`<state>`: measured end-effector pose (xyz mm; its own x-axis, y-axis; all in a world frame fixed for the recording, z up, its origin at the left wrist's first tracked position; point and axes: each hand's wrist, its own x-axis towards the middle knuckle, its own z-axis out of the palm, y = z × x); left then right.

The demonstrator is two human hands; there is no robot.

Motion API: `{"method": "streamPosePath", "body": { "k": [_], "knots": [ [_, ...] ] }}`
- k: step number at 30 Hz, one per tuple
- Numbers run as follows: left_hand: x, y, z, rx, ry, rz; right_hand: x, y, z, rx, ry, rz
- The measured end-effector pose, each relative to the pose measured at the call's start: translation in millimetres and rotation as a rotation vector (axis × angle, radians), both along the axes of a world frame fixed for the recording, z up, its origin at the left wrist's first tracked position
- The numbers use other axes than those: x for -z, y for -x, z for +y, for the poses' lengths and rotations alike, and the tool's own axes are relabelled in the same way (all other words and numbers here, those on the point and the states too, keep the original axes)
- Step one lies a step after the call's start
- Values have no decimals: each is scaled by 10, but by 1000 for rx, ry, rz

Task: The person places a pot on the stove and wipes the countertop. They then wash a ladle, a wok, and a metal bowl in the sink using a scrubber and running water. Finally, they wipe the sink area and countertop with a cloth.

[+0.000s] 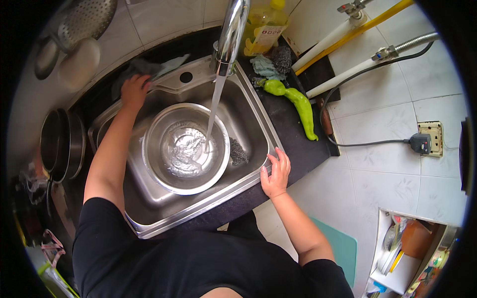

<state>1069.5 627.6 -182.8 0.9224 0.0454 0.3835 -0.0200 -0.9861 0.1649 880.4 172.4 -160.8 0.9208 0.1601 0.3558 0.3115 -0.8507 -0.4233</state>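
A steel basin sits inside the stainless sink. Water runs from the chrome faucet into it, and some has gathered at the bottom. My left hand reaches over the sink's back left corner, beside a dark grey cloth and a paler one. Blur hides whether its fingers grip the cloth. At the sink's front right corner, my right hand rests on the rim with fingers spread, holding nothing. A dark scouring pad lies in the sink, right of the basin.
A long green pepper lies on the black counter right of the sink. Behind it are a bluish rag and a yellow bottle. Pans stand at the left; a plugged-in cord runs along the right wall.
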Motion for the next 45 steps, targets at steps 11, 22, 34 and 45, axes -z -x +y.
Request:
{"method": "streamPosePath", "body": {
  "k": [11,22,34,45],
  "knots": [
    [-333,2622,-1141,-234,1115,-36,-138,-1071,-948,225,186,59],
    [-618,1580,-3857,346,255,185,-708,-1252,-1269,-214,-686,387],
    [36,-868,-3720,321,52,434,-904,-892,-1705,-272,-911,474],
    [22,-1564,-3583,343,34,289,-773,-844,-1960,-320,-906,597]
  ]
}}
